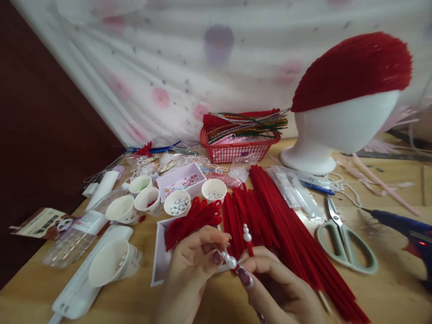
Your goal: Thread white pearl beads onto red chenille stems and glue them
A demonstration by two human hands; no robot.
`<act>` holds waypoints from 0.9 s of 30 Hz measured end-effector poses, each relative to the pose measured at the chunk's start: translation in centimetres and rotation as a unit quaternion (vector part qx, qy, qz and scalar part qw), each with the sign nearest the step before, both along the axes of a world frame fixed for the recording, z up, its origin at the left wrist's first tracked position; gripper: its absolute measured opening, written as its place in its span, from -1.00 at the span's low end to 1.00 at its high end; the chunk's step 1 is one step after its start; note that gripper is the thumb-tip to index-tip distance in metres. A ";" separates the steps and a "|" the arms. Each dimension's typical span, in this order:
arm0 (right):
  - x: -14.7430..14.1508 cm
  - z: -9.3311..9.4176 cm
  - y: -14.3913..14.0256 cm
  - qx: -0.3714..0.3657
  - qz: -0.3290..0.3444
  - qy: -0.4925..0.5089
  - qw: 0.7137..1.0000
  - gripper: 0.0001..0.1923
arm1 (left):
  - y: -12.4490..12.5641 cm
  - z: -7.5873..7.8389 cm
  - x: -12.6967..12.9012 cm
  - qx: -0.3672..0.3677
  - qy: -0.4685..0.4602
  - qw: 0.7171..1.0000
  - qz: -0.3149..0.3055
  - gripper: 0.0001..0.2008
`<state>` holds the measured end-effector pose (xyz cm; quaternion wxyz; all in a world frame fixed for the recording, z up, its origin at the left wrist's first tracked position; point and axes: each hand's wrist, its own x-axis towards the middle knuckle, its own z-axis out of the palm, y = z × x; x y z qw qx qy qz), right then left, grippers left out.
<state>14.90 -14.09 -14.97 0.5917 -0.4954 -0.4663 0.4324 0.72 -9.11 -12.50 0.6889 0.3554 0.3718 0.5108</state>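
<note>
My left hand [192, 265] and my right hand [280, 288] meet at the bottom centre over the wooden table [388, 292]. Between their fingertips they pinch a short red pipe cleaner piece [250, 246] with white pearl beads; some pearls [247, 233] stick up above my right fingers, others [229, 260] sit between the thumbs. A heap of long red pipe cleaners [280, 220] lies just behind and right of my hands. A white tray [158, 256] with curled red pipe cleaner pieces [194, 218] sits behind my left hand.
Several white paper cups [148, 200] with beads stand at the left, one [113, 263] nearer me. A red basket [236, 150] of pipe cleaners, a white mannequin head [340, 126] with red cap, scissors [344, 245] and a blue glue gun [408, 229] lie right.
</note>
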 end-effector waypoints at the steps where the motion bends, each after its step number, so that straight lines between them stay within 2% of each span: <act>1: -0.1 0.2 -0.2 -0.015 -0.001 0.023 1.000 -0.85 | -0.1 0.0 0.2 0.002 -0.005 1.000 -0.008 -0.74; 7: -0.3 0.7 -1.1 -0.100 0.037 0.128 0.986 -0.68 | -0.5 -1.0 0.8 0.054 -0.015 0.997 -0.054 -0.73; 10: -0.4 0.8 -1.6 -0.140 0.023 0.177 0.974 -0.70 | -0.7 -1.3 1.2 0.144 0.054 0.988 0.001 -0.74; 12: -0.5 0.9 -1.9 -0.148 0.011 0.199 0.969 -0.70 | -1.1 -1.2 1.5 0.234 0.129 0.962 0.065 -0.73; 16: -0.7 1.0 -2.2 -0.141 -0.010 0.211 0.967 -0.68 | -1.8 -1.2 1.9 0.365 0.264 0.879 0.157 -0.81; 18: -0.8 1.1 -2.3 -0.127 -0.021 0.204 0.970 -0.70 | -2.0 -1.4 1.9 0.401 0.310 0.844 0.178 -0.83; 21: -0.9 1.1 -2.3 -0.068 -0.056 0.165 0.982 -0.76 | -2.1 -1.5 1.9 0.432 0.341 0.811 0.198 -0.81; 24: -0.8 0.8 -2.3 0.011 -0.103 0.064 0.993 -0.85 | -2.2 -1.4 1.9 0.454 0.347 0.793 0.210 -0.79; 27: -0.4 0.2 -2.5 0.083 -0.145 -0.064 0.984 -0.94 | -2.3 -1.3 1.9 0.469 0.353 0.785 0.199 -0.77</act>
